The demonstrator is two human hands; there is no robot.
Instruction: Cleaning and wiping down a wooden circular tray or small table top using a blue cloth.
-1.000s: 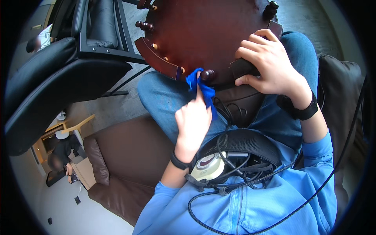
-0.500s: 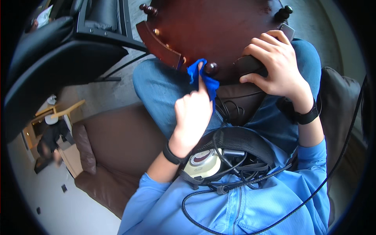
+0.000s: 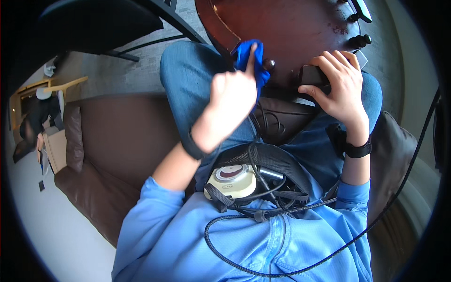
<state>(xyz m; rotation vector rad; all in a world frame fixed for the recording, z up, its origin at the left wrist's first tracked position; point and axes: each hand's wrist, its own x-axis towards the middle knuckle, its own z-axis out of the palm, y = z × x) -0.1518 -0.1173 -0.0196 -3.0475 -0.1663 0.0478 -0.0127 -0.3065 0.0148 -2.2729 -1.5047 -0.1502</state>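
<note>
In front of my lap lies a large, glossy red-brown wooden piece (image 3: 291, 35) with a rounded outline. Small turned knobs stand at its rim, among them a dark round knob (image 3: 268, 65) at the near edge. My left hand (image 3: 230, 94) holds a blue cloth (image 3: 242, 55), its index finger stretched along the cloth and pressing it against the wood beside that knob. Part of the cloth hangs below the fingers. My right hand (image 3: 339, 84) is curled over a dark, block-like part (image 3: 311, 77) at the near right edge, thumb below and fingers on top.
A mesh pouch (image 3: 282, 167) with a cream device (image 3: 232, 181) and cables sits at my waist. A black cable (image 3: 399, 188) loops across my front. A brown leather sofa (image 3: 122, 136) is under me, and a black-framed chair (image 3: 103, 28) stands at upper left. Another person (image 3: 35, 117) is at far left.
My view has shifted, and the wooden piece sits farther up and to the right in it. The blue cloth stays by the knob under my left index finger; my right hand keeps its grip.
</note>
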